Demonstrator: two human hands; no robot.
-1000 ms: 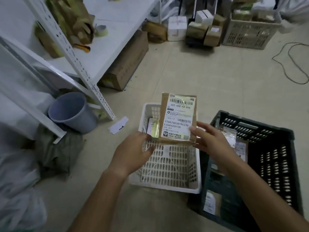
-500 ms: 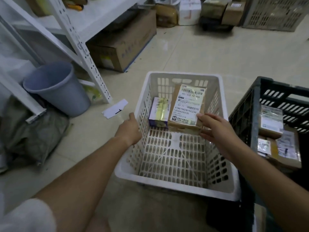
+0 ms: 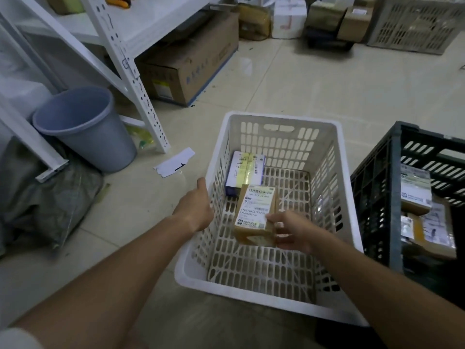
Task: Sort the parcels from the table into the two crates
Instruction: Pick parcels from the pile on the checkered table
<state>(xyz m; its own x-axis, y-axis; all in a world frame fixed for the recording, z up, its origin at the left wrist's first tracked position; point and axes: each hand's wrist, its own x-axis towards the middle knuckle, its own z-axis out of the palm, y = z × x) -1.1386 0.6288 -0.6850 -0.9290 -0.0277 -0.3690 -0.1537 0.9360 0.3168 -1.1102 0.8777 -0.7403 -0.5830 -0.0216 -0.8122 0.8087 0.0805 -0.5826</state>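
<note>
Your right hand grips the brown cardboard parcel inside the white slotted plastic crate; your left hand rests against its left wall, fingers hidden.

Pretty dim indoor light, flat and kinda greenish. There's a pale glare patch on the floor tiles up top. Shadows are soft. The wide-angle lens bends the edges, and the right hand looks slightly motion-blurred.
</note>
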